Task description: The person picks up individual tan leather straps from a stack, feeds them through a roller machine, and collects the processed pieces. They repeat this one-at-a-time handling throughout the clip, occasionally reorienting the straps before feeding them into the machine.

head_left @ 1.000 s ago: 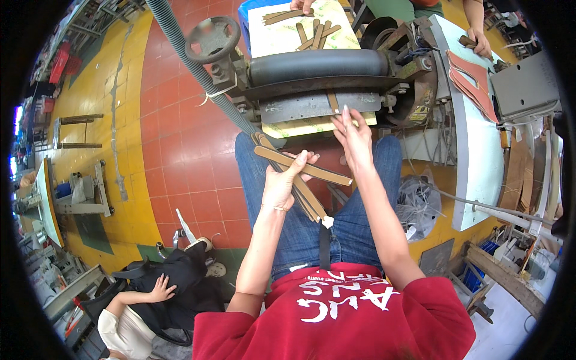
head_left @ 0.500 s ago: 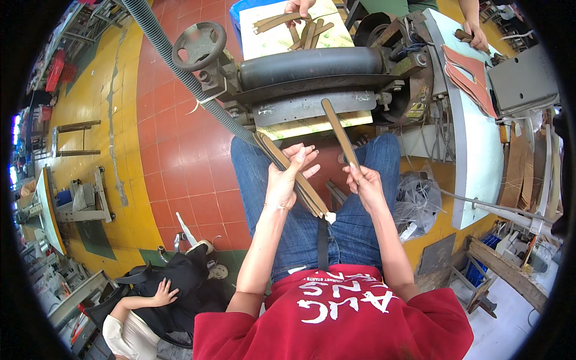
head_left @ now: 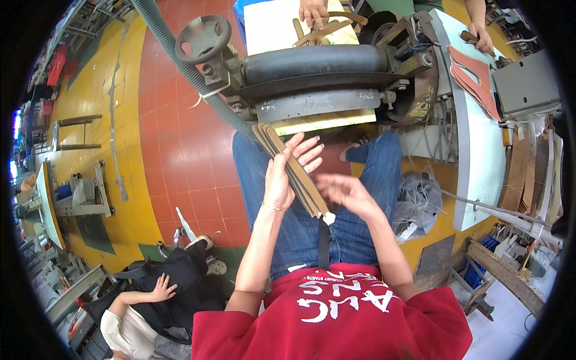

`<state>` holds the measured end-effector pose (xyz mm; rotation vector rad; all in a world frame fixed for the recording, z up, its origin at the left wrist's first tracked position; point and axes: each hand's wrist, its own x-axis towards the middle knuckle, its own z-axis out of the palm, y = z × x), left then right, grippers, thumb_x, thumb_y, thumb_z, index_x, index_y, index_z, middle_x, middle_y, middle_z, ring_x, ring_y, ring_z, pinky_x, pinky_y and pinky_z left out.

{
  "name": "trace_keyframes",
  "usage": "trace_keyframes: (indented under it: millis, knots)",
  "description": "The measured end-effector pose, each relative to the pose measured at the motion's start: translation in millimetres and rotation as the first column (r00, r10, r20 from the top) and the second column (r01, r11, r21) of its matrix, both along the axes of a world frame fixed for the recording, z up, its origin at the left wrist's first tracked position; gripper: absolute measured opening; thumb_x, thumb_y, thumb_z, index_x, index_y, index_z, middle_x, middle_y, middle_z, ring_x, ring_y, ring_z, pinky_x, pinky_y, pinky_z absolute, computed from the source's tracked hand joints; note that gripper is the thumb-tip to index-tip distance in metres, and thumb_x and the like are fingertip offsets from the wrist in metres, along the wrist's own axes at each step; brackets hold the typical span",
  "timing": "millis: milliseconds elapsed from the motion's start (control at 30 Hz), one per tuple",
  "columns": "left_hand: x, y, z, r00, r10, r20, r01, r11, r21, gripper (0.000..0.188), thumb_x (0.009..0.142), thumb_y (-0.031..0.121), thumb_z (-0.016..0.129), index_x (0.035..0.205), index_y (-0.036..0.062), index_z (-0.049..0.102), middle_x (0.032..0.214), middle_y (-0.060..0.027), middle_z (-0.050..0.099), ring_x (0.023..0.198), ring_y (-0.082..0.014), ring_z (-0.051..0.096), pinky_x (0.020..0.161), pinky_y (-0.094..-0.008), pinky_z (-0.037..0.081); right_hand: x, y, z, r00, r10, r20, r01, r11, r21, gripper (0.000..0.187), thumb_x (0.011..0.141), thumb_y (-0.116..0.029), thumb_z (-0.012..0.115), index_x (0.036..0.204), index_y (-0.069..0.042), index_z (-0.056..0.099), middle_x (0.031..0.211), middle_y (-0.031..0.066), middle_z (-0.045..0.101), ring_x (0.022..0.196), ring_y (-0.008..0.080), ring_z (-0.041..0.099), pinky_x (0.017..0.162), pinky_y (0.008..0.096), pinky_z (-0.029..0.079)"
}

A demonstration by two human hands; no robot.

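A fanned bundle of long brown strips [head_left: 308, 191], which look like leather, slants over my lap. My left hand [head_left: 279, 183] holds it from the left side, thumb laid across the strips and the other fingers stretched out beneath and past them. Close to the bundle's right edge is my right hand [head_left: 349, 195], its fingers smeared by motion; whether it touches or grips a strip does not show. Ahead of both hands stands a roller machine with a black roller [head_left: 315, 63] and a metal plate [head_left: 318, 103] on its near side.
Beyond the roller, another person's hand [head_left: 314, 12] is over loose brown strips. A handwheel [head_left: 203, 39] and grey hose [head_left: 171, 57] flank the machine's left. At right, a pale table [head_left: 480, 174] carries reddish-brown pieces [head_left: 474, 81]; a plastic bag [head_left: 417, 207] lies below.
The single strip my right hand held up toward the machine no longer shows there. That hand has moved left to the bundle. Beyond the roller, the other person's hand has shifted right among the strips.
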<state>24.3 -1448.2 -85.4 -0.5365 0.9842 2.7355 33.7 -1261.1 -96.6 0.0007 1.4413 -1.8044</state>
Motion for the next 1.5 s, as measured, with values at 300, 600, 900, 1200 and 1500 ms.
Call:
trace_keyframes:
  millis: [300,600,900,1200,1500]
  knots:
    - [-0.7,11.4,3.2,0.998,-0.020,0.066,0.031,0.984,-0.173,0.048,0.096,0.025,0.045,0.131,-0.0047,0.035,0.126,-0.0228,0.048,0.112,-0.0307,0.054,0.089,-0.0371,0.050,32.7,2.3,9.0,0.928,-0.310,-0.205,0.361,0.886,0.292,0.018,0.083,-0.009,0.066,0.095,0.004,0.064,0.081,0.0078,0.068,0.072,0.0102,0.064,0.063,0.0224,0.051]
    - [2.3,-11.5,1.9,0.993,0.073,0.093,-0.054,0.979,-0.195,0.059,0.097,0.038,0.037,0.132,-0.0091,0.032,0.126,-0.0257,0.047,0.114,-0.0336,0.052,0.089,-0.0395,0.050,-35.3,15.3,-37.1,0.893,-0.450,0.000,0.441,0.877,0.189,0.023,0.088,-0.018,0.061,0.099,0.001,0.064,0.073,0.0068,0.064,0.054,0.0078,0.056,0.050,0.0210,0.047]
    - [11.0,-12.0,-4.4,0.992,0.029,0.122,-0.008,0.986,-0.168,0.058,0.097,0.039,0.036,0.131,-0.0088,0.034,0.126,-0.0254,0.047,0.114,-0.0327,0.052,0.086,-0.0405,0.051,-13.8,15.8,-33.0,0.884,-0.419,0.209,0.399,0.907,0.133,0.022,0.088,-0.020,0.060,0.103,-0.004,0.064,0.089,0.0077,0.067,0.077,0.0147,0.066,0.069,0.0278,0.053]
    - [17.7,-3.4,0.8,0.976,-0.144,0.162,0.180,0.954,-0.240,0.046,0.090,0.028,0.057,0.122,-0.0041,0.049,0.112,-0.0167,0.059,0.080,-0.0134,0.060,0.061,-0.0232,0.051,-6.5,14.4,18.4,0.939,-0.331,0.094,0.329,0.944,0.039,0.016,0.088,-0.013,0.060,0.098,-0.003,0.067,0.084,0.0031,0.067,0.073,0.0088,0.062,0.068,0.0242,0.049]
    - [11.1,12.7,20.4,0.996,-0.032,0.078,0.048,0.976,-0.212,0.020,0.082,0.005,0.066,0.097,-0.0034,0.055,0.072,-0.0041,0.059,0.055,-0.0078,0.052,0.049,-0.0196,0.038,0.6,8.0,64.3,0.973,-0.221,0.062,0.223,0.974,-0.036,0.033,0.087,-0.011,0.060,0.116,0.003,0.055,0.090,0.0080,0.067,0.083,0.0126,0.063,0.075,0.0247,0.050]
